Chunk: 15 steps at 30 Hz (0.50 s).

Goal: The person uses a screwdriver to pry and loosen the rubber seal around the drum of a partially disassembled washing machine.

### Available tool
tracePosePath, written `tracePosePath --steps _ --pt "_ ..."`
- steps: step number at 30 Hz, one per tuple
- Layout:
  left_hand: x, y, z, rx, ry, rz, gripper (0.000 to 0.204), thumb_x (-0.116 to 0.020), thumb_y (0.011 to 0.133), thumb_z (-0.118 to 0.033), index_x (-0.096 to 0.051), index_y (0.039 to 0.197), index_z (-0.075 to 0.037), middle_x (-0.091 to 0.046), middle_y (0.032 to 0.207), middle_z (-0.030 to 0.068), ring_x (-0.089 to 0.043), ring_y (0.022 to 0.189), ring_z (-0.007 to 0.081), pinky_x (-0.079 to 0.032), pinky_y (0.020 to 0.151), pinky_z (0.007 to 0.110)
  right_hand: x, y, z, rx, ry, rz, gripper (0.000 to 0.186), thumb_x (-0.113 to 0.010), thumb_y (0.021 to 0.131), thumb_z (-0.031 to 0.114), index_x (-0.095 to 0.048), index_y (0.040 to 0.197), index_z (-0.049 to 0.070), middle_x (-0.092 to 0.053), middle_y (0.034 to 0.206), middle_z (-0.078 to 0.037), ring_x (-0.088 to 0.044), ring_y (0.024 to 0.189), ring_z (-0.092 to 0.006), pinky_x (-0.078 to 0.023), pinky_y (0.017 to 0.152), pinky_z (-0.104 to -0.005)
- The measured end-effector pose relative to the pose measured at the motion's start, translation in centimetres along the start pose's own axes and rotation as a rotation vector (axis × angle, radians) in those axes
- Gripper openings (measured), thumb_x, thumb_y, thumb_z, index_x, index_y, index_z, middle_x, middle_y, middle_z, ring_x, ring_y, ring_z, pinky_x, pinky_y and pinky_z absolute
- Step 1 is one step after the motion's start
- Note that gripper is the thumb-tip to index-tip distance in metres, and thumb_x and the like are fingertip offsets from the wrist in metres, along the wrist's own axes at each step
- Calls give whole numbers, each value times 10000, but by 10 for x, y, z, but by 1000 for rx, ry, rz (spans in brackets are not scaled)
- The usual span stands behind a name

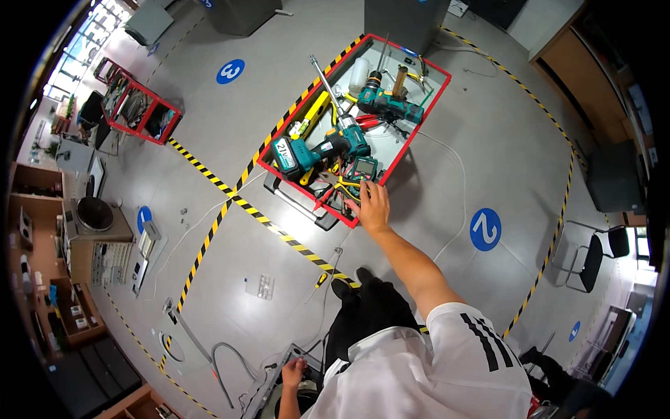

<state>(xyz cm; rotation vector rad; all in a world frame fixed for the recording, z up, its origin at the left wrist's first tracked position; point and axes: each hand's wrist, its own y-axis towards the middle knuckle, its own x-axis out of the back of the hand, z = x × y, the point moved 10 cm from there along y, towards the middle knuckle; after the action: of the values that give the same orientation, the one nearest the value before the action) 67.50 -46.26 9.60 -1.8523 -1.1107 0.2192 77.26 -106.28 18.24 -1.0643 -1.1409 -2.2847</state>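
My right hand [375,208] reaches over the near right corner of a red-rimmed tool cart [435,98], its fingers closed on the handles of yellow-handled pliers [345,187]. Just beyond the fingers lies a green-cased multimeter [365,167]. A teal cordless impact wrench [342,144] with a long socket lies across the tray, its large battery at the near left corner. Farther back sits a teal cordless drill [391,106]. Low in the view, my left hand [294,372] is curled beside a grey metal frame [269,391]; whatever it holds is hidden.
The cart's push handle [300,202] sticks out toward me. On the floor lie a screwdriver [320,281], a clear plastic box [265,287] and loose cables. Another red tool cart [139,112] stands far left, a black chair [593,262] at right, and a grey cabinet [405,28] behind.
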Motion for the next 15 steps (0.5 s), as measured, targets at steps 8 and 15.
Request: tracePosePath --steps 8,15 --pt "-14 -1 28 114 171 36 288 -606 928 -263 -696 832 -7 -642 666 25 -569 574 101 -453 546 266 -8 15 -2 -34 52 178 709 -817 662 394 -557 1224 48 -538 1187 -84 -488 1092 -265 -335 989 -603" --pt "-131 28 -126 73 185 94 359 -607 951 -258 -632 1143 44 -719 925 99 -678 831 138 -524 733 252 -24 23 -37 -34 188 482 664 -810 697 350 -574 1249 68 -547 1229 -83 -494 1101 -253 -288 1011 -588"
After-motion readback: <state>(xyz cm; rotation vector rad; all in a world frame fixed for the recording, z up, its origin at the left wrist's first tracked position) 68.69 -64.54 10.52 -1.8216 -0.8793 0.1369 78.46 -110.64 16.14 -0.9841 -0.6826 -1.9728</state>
